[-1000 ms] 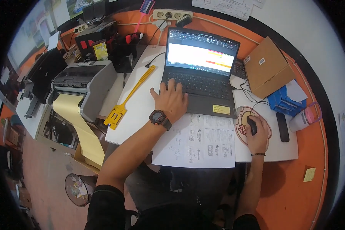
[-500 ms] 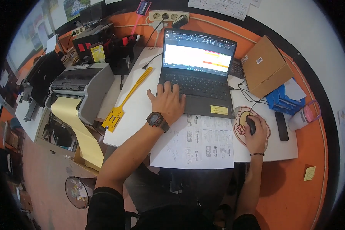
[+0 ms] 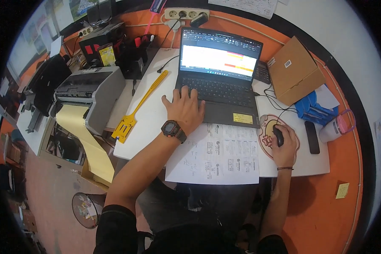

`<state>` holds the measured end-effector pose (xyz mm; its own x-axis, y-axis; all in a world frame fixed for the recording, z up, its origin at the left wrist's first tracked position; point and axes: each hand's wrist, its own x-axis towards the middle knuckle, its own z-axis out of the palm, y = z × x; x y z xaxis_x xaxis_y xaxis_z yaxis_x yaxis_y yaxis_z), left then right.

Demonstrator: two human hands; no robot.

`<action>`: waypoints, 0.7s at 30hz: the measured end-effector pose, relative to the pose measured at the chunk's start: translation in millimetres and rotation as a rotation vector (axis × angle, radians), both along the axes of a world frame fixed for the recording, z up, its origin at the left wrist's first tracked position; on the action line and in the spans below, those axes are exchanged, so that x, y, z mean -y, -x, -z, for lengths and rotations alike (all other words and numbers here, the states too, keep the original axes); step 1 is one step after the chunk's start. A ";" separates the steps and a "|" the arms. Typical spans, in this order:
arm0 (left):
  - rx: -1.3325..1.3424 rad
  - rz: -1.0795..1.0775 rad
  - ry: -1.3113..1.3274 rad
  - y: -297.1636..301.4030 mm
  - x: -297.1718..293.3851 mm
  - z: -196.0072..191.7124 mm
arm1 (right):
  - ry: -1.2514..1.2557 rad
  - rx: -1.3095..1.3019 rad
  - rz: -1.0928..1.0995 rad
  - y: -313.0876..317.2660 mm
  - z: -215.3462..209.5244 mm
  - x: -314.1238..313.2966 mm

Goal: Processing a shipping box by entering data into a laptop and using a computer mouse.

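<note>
A dark laptop stands opened on the white desk, its screen lit with a spreadsheet-like page. My left hand lies with fingers spread over the left side of its keyboard and palm rest; a black watch is on that wrist. To the right of the laptop, my right hand curls over a black computer mouse, which rests on a cartoon-patterned mouse pad. Partly under the laptop's front edge lies a sheet with pasted printed slips.
Left of the laptop lies a long yellow plastic tool, beside a grey printer feeding out yellow paper. At right are a cardboard box, blue holder, phone and tumbler. A mesh waste bin stands on the floor.
The whole view has shifted a little, so the desk sits slightly higher. Both hands keep their places, left on the laptop and right on the mouse.
</note>
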<state>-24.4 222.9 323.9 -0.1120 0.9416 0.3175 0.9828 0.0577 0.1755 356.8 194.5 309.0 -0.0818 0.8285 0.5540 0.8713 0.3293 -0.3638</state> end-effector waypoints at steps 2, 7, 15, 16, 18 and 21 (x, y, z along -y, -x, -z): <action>-0.014 -0.005 0.004 0.0 -0.3 -0.7 | 0.000 -0.016 -0.014 -0.1 0.5 -0.3; -0.018 -0.005 -0.005 -0.6 0.4 0.0 | 0.005 -0.011 -0.003 0.3 0.7 0.8; -0.022 0.003 -0.017 -0.6 1.8 2.7 | -0.074 0.013 0.054 -4.6 9.7 -1.7; -0.039 0.008 -0.054 -0.4 0.5 5.9 | -0.103 0.017 0.052 -6.0 11.2 -2.2; -0.059 0.011 -0.068 0.9 -0.2 9.0 | -0.097 0.026 0.045 -4.2 10.2 -2.7; -0.070 -0.012 -0.028 -0.1 -2.2 0.3 | -0.052 0.047 0.062 -2.8 5.4 -3.6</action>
<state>-24.2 225.1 323.6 -0.1000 0.9308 0.3515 0.9920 0.0658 0.1081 359.7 198.0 303.6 -0.0581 0.8029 0.5933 0.9061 0.2918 -0.3062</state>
